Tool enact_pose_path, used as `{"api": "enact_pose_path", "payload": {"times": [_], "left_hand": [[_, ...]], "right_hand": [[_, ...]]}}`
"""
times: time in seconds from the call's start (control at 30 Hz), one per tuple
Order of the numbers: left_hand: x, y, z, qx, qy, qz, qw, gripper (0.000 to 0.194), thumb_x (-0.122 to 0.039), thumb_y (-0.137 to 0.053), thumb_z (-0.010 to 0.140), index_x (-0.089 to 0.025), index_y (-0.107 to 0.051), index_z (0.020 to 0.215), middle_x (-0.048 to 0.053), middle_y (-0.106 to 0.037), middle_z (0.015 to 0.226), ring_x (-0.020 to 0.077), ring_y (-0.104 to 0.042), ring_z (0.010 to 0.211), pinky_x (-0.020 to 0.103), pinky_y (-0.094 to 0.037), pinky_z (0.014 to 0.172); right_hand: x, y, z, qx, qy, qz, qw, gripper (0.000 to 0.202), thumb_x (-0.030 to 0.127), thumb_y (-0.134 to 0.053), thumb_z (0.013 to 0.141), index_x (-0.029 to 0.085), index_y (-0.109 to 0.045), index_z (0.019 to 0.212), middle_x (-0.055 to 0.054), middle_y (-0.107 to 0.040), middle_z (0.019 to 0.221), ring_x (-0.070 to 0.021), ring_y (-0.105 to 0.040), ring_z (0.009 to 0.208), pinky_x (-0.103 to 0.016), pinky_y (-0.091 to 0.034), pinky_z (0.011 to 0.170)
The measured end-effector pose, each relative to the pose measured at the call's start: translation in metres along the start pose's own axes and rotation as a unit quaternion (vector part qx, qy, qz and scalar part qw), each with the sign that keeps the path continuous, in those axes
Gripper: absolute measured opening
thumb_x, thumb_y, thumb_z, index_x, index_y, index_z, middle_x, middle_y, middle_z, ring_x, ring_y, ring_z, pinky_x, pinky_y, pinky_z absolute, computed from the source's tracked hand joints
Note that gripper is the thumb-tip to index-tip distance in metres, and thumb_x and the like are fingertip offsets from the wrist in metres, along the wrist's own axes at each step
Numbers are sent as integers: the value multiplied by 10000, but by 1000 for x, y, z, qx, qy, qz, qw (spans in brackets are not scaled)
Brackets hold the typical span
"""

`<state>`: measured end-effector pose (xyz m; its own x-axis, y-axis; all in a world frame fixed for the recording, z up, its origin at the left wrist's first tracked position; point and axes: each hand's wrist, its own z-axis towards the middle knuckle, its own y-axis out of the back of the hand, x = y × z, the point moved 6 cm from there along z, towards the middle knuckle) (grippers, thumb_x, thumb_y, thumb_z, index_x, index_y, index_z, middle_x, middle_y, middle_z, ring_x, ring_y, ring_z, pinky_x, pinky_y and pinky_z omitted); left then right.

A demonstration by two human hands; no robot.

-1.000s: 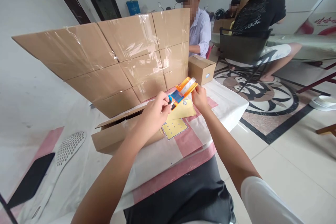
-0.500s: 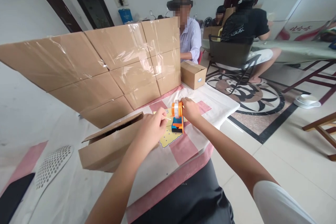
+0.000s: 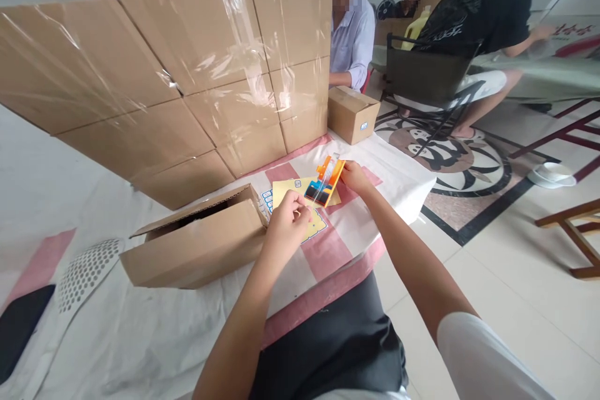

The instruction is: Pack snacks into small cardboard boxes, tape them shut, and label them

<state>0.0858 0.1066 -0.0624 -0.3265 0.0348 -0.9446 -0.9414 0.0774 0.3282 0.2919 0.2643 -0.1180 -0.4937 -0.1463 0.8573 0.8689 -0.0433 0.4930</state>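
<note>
1. Now the right hand (image 3: 355, 176) pinches the orange tape dispenser (image 3: 324, 181) by its right edge and holds it tilted above the bench (image 3: 140, 331), just over the yellow sheets (image 3: 287, 190).
2. At 7 o'clock from the dispenser, the left hand (image 3: 288, 223) hovers with fingers curled together, thumb against fingertips; whether it pinches a tape end I cannot tell.
3. A thin clear strip seems to run from the dispenser toward the left hand, but it is too faint to be sure.
4. The yellow sheets lie flat on the pink-and-white cloth, 1 partly under the left hand, printed with small dots and a blue patch at the corner.
5. At 9 o'clock from the left hand lies an open cardboard box (image 3: 197, 244) on its side, touching the sheets' left edge.
6. Behind, at 11 o'clock, stands a wall of taped cartons (image 3: 187, 75) wrapped in clear film.
7. At 1 o'clock from the dispenser sits a small closed carton (image 3: 352, 114) near the bench's far corner.
8. Beyond it 1 person in a pale shirt (image 3: 349, 44) sits facing this way, and another in a black top (image 3: 478, 12) sits in a dark chair, well apart from the hands.
9. At 8 o'clock, near the bench's edge, lie a white perforated paddle (image 3: 84, 272) and a black flat object (image 3: 21, 331).
</note>
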Motion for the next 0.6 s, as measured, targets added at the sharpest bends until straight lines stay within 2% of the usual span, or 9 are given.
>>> {"api": "enact_pose_path", "payload": {"times": [0.13, 0.23, 0.3, 0.47, 0.6], "left_hand": [[16, -4, 6, -6, 22, -58, 998, 158, -287, -573, 899, -244, -421, 893, -38, -645, 736, 121, -564, 614, 231, -381, 598], [19, -3, 8, -13, 0, -79, 997, 183, -297, -592, 905, -245, -417, 908, -34, -653, 761, 130, -615, 698, 242, -430, 675], [15, 0, 8, -26, -25, -95, 995, 203, -306, -594, 915, -245, -401, 897, -33, -646, 760, 133, -631, 736, 249, -450, 712], [-4, 1, 1, -55, -65, -97, 992, 253, -375, -567, 956, -252, -360, 880, -26, -634, 784, 139, -645, 749, 262, -476, 721], [-22, -16, -7, -50, -106, -105, 988, 271, -405, -556, 995, -251, -370, 872, -16, -620, 816, 144, -654, 792, 266, -492, 748]], "right_hand": [[-11, -1, -1, 6, -48, 59, 997, 164, 231, -498, 813, 199, -548, 661, 15, -549, 615, -139, -477, 612, -260, -381, 577], [-14, -9, -10, 14, -84, 110, 990, 197, 271, -559, 843, 207, -527, 659, 13, -544, 613, -136, -485, 603, -252, -378, 560], [-13, -19, -20, 33, -115, 148, 982, 256, 318, -604, 854, 216, -495, 646, 25, -492, 557, -120, -451, 534, -244, -344, 509], [-4, -45, -60, 99, -192, 251, 944, 337, 439, -630, 854, 238, -432, 671, 94, -305, 456, -64, -238, 386, -212, -183, 395], [-2, -36, -95, 145, -234, 307, 911, 331, 468, -645, 811, 239, -438, 690, 115, -272, 441, -46, -159, 373, -195, -122, 372]]}}
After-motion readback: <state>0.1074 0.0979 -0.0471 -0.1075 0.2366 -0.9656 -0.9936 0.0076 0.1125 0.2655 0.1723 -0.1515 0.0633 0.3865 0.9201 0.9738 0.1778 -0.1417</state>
